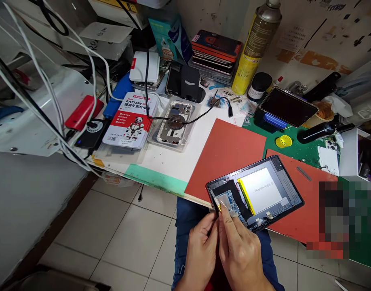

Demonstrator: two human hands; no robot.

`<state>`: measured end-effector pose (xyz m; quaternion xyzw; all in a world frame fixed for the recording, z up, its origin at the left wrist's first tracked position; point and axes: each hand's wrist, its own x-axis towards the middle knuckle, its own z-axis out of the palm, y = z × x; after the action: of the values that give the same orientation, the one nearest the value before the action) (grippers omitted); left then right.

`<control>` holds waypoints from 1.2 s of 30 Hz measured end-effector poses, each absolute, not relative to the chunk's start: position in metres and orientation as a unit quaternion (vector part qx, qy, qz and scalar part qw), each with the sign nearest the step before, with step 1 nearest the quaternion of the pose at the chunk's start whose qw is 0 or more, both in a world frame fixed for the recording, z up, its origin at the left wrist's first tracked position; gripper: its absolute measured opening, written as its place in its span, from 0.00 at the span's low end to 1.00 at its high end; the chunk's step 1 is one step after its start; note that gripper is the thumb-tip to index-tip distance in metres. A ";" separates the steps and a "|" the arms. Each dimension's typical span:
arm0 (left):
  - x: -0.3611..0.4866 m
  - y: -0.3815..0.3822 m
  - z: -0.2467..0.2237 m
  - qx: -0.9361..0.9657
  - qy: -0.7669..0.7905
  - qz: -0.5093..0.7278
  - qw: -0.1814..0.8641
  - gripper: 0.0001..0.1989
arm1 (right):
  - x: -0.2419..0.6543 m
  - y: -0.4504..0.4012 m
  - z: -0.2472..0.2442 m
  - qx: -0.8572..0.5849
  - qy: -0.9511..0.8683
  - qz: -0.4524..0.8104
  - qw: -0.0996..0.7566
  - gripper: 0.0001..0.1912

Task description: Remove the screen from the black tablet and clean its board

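Note:
An opened tablet (290, 194) lies tilted across the front edge of the bench, its inside facing up. A silver battery (262, 190) with a yellow taped edge fills its middle, and a blue circuit board (233, 200) sits near its left end. My right hand (241, 246) is closed in a pinch over the board's near left side, at a thin pale strip with yellow (217, 203). Close against it, my left hand (202, 248) has its fingers curled at the tablet's near left corner; what they grip is hidden.
Red-brown mats (224, 157) lie beneath and behind the tablet, with a thin metal strip (304, 173) at right. Further back are an opened phone (175, 123) in a clear tray, a battery box (129, 119), a yellow spray can (254, 50) and a propped phone (288, 106). A black cable (200, 118) crosses the bench.

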<state>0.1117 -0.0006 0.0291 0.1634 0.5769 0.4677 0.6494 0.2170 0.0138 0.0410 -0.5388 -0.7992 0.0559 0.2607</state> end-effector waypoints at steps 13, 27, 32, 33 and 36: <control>0.110 -0.007 0.024 0.200 0.578 0.445 0.654 0.16 | 0.210 0.015 0.041 -0.549 -0.800 0.029 0.241 0.19; 0.112 -0.003 0.028 0.166 0.575 0.457 0.658 0.16 | 0.208 0.018 0.041 -0.542 -0.806 0.016 0.238 0.19; 0.112 0.001 0.031 0.154 0.576 0.462 0.657 0.16 | 0.210 0.018 0.044 -0.541 -0.801 0.039 0.253 0.19; 0.112 0.002 0.031 0.154 0.577 0.461 0.656 0.16 | 0.210 0.017 0.045 -0.540 -0.800 0.041 0.256 0.18; 0.111 0.002 0.031 0.156 0.579 0.456 0.658 0.16 | 0.210 0.017 0.045 -0.543 -0.798 0.043 0.256 0.18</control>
<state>0.1109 0.0016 0.0313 0.1560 0.5787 0.4559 0.6580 0.2099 0.0167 0.0451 -0.5433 -0.7984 0.0425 0.2560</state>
